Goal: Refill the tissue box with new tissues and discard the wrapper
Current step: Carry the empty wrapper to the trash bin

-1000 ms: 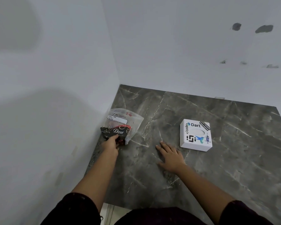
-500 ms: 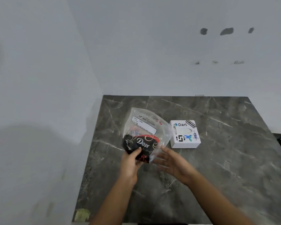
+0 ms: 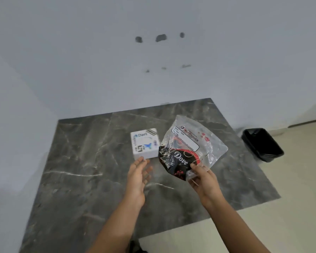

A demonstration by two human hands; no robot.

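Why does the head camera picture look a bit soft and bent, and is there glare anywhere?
Head view: wide-angle lens bows the marble table edges; motion blur softens the white box print and the open left hand; light glints on the clear wrapper pinched in the right hand; shadows are faint.

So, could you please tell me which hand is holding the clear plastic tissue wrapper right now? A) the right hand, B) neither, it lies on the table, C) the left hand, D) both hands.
A: the right hand pinches the wrapper at its lower edge, while the left hand is open and empty beside the white tissue box.
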